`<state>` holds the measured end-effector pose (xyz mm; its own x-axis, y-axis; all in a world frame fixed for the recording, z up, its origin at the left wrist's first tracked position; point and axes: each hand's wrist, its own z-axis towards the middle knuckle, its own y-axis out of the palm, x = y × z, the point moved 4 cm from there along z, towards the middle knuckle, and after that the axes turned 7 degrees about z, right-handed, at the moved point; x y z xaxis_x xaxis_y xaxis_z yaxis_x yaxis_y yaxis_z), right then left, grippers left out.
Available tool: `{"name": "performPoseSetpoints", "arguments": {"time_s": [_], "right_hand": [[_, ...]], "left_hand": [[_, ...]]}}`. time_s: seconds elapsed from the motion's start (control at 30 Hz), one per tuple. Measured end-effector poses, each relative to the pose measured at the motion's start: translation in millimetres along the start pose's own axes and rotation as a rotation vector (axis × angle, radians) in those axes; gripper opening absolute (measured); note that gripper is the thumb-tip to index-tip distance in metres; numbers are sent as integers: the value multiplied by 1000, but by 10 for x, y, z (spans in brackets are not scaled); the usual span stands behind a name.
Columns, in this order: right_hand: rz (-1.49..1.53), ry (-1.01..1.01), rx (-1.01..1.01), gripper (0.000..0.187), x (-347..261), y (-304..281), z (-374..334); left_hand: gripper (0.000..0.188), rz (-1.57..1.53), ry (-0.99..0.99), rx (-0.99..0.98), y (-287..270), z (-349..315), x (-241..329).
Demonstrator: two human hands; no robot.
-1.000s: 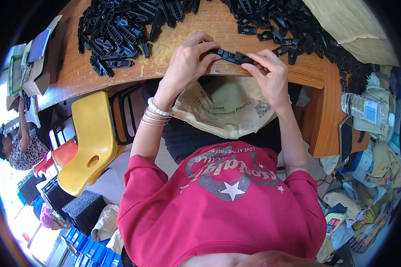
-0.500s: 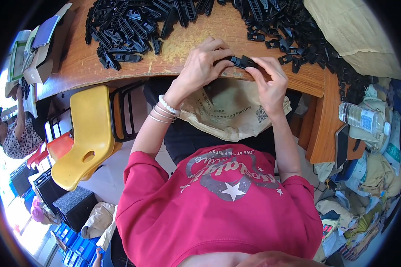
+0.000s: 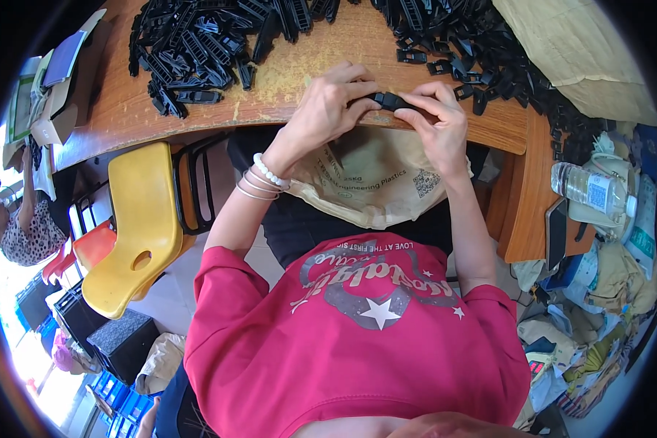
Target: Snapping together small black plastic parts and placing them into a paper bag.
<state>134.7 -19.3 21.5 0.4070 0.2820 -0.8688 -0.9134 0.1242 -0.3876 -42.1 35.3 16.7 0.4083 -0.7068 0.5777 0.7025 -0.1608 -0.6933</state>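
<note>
Over the table's front edge, a black plastic piece (image 3: 389, 101) is held between my two hands. My left hand (image 3: 337, 100) pinches its left end, thumb and fingers closed; the tip of that end is covered by them. On the right end, my right hand (image 3: 441, 125) grips with thumb and forefinger. Beyond my left hand lies a heap of long black ladder-like plastic parts (image 3: 197, 55). Short black clip-like parts (image 3: 474, 69) are heaped beyond my right hand. Right below the hands, an opened tan paper sack (image 3: 372, 197) hangs at my lap.
The wooden table (image 3: 270, 109) curves in front of me. A large tan sack (image 3: 584, 58) lies at its far right. A clear bottle (image 3: 590, 191) and a phone (image 3: 556, 235) are at the right. A yellow chair (image 3: 142, 212) stands left; another person (image 3: 29, 226) is farther left.
My right hand has closed in slightly toward the left hand, and its fingers cover more of the piece's right end. The whole view has shifted a little.
</note>
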Motion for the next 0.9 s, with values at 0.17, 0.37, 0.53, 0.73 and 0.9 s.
{"name": "performPoseSetpoints", "arguments": {"time_s": [0.17,0.37,0.53,0.73,0.9], "right_hand": [[103,3,-182,15,58,-110,31],[-550,-312,189,12,30,-46,450],[-532,-369,171,17,-36,54,362],[146,40,288,19,59,-171,39],[305,259,190,27,108,-188,33]], "left_hand": [[43,-233,-171,-190,-121,81,-61],[29,150,-284,251,98,807,-472],[29,35,-612,239,226,1065,-685],[20,301,-205,325,-114,494,-177],[14,469,-16,54,-36,-13,200]]}}
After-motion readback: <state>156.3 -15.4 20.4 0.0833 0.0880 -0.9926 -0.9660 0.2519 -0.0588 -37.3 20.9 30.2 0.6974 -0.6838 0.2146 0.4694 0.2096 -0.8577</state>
